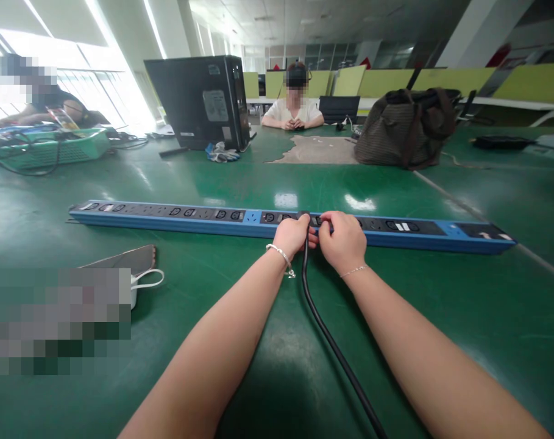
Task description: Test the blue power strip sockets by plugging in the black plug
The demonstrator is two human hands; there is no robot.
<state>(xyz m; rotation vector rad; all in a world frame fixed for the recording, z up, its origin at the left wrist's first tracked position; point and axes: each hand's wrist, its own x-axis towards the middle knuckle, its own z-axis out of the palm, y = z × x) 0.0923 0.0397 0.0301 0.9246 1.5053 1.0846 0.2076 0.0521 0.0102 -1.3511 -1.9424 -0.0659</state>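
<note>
A long blue power strip (203,227) with black socket panels lies across the green table in front of me. My left hand (292,235) is at its middle, thumb and fingers closed on the plug end of a black power cable (325,335). The plug is at the sockets, mostly covered by my fingers; how deep it sits cannot be seen. From there the cable runs down between my forearms and out of view at the bottom. Just to the right, my right hand (347,242) is curled against the strip with fingers bent, and anything inside them is hidden.
At the back stand a black computer case (197,103) with a glove (222,152) before it, and a brown bag (404,128). A green basket (52,149) holds cables at left. A blurred-out item with a white cord (151,277) lies front left. Two people sit beyond.
</note>
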